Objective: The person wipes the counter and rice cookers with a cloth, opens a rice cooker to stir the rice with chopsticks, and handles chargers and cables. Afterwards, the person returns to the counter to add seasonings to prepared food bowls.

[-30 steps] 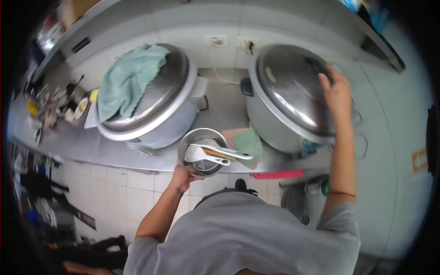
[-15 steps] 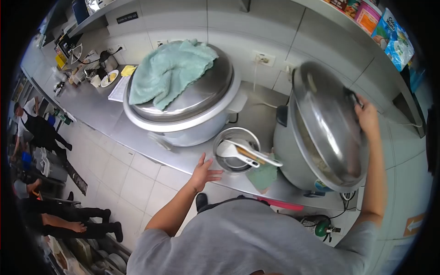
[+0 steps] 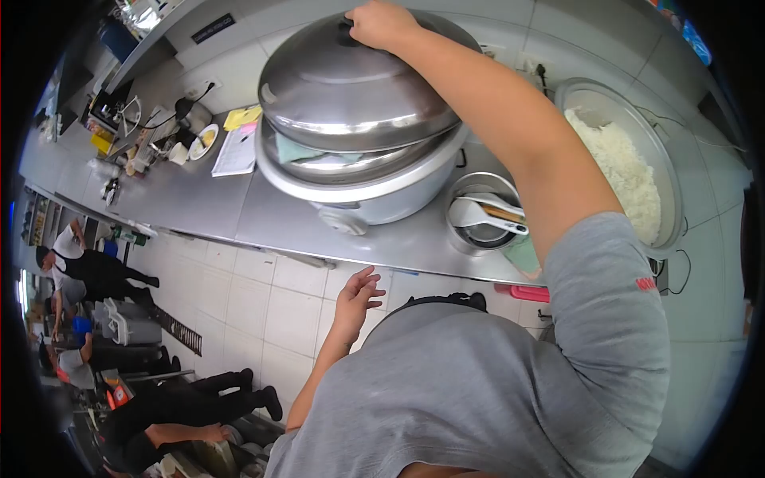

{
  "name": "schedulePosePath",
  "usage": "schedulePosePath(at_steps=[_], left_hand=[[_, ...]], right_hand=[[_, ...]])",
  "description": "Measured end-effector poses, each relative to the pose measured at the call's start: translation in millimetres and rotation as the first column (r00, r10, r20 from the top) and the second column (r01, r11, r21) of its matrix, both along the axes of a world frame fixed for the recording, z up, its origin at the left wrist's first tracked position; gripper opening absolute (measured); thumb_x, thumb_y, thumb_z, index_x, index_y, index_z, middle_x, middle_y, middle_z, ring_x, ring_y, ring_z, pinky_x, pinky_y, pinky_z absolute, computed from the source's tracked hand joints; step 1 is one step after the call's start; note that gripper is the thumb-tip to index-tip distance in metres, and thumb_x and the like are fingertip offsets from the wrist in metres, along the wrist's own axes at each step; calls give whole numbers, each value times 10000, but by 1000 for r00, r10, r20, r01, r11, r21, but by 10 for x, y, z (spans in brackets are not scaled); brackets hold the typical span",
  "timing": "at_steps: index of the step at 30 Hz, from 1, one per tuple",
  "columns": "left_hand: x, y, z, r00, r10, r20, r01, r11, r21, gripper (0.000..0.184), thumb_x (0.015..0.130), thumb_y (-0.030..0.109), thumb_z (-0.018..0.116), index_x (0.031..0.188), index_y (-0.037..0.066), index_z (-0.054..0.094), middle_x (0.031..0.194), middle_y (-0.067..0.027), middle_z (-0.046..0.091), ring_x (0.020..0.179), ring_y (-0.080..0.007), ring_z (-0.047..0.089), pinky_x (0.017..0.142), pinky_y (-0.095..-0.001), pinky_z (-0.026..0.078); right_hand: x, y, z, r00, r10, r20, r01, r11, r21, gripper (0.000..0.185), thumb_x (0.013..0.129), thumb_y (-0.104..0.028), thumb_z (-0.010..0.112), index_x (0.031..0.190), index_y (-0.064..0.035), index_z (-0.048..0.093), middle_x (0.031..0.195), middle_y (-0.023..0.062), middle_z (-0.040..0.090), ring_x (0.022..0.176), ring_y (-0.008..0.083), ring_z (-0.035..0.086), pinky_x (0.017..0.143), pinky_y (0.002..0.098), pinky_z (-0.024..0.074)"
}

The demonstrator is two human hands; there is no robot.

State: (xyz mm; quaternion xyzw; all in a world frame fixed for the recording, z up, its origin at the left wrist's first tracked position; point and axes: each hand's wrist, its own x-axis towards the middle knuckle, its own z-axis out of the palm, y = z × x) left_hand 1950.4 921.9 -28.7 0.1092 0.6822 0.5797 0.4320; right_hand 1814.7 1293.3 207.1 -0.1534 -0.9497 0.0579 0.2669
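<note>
My right hand (image 3: 382, 25) is closed on the black knob of a large steel pot lid (image 3: 358, 88). This lid sits over the left rice cooker (image 3: 382, 191), whose own lid shows below it with a bit of green cloth (image 3: 299, 150) between the two. At the right, partly behind my arm, the other rice cooker (image 3: 673, 175) is uncovered and full of white rice (image 3: 617, 171). My left hand (image 3: 358, 301) hangs in front of the counter edge, fingers apart, holding nothing. Nearby stands a steel pot (image 3: 464, 237) with a white rice paddle (image 3: 470, 213) and other utensils inside.
A green cloth (image 3: 524, 256) lies at the counter's (image 3: 319, 253) front edge. Papers (image 3: 237, 151), a plate (image 3: 205, 142) and a kettle (image 3: 191, 115) are further left. A shelf (image 3: 151, 44) runs above. Several people (image 3: 191, 414) stand on the left.
My right hand has carried the steel lid from the right cooker leftward over the left cooker, uncovering the rice. The towel is now mostly hidden. My left hand remains open.
</note>
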Motion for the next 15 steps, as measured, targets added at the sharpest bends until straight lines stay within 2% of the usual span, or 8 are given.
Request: schedulePosePath(at_steps=[2,5,6,9,11,13,14,15], left_hand=[[-75,-183,-33,999,47,0,-47,999,14,396,942,188,496,1316,62,460,1225,-133,555,965,-206,615,775,-315,508],[-193,-366,-61,994,106,30,-105,994,-19,384,942,181,493,1308,68,471,1214,-125,564,957,-203,618,769,-314,511],[-242,-416,-117,994,103,35,-103,995,-11,381,943,185,491,1307,72,473,1204,-123,571,952,-202,620,765,-315,513],[-372,-442,-173,997,76,7,-75,996,-40,386,941,197,489,1302,57,476,1208,-129,569,960,-211,619,765,-322,515],[-446,-357,-100,999,37,12,-36,998,-58,393,937,183,485,1306,47,472,1222,-135,561,971,-214,613,792,-327,503],[-525,-224,-66,999,-49,-16,48,997,-60,392,937,178,487,1308,50,474,1218,-131,563,969,-211,607,798,-327,499],[-553,-151,-51,996,-79,-41,77,996,-51,388,937,177,489,1304,52,479,1215,-128,564,968,-207,606,798,-326,498],[-579,-65,-29,992,-109,-66,107,994,-39,384,938,176,491,1301,53,484,1213,-125,565,967,-204,604,797,-325,498]], right_hand=[[-227,29,-175,989,-3,146,12,998,-65,271,811,-214,521,914,-27,688,931,223,657,895,359,629,798,428,495],[120,-58,-40,978,-13,206,35,994,-106,348,827,-315,562,985,-24,667,944,235,652,920,361,620,814,424,489],[118,74,-151,998,-20,67,27,993,-117,429,819,-363,608,1064,-11,626,948,238,651,925,372,616,824,425,484],[922,-159,26,989,126,-82,-138,977,-165,456,813,-315,628,1130,9,584,961,238,652,919,385,615,831,427,485],[1198,54,-371,940,198,-278,-157,974,162,431,798,-247,648,1127,24,586,945,213,669,886,346,642,803,387,503],[1770,-134,-400,999,-33,25,36,989,-141,316,833,-291,573,993,-32,658,805,185,650,760,334,626,698,415,489],[2025,-256,-562,976,-158,149,172,981,-92,248,829,-239,567,859,-7,648,791,185,650,739,340,624,676,430,489],[2232,-263,-885,941,-186,282,199,980,-17,187,813,-179,564,812,-19,661,777,190,647,730,345,622,679,433,496]])
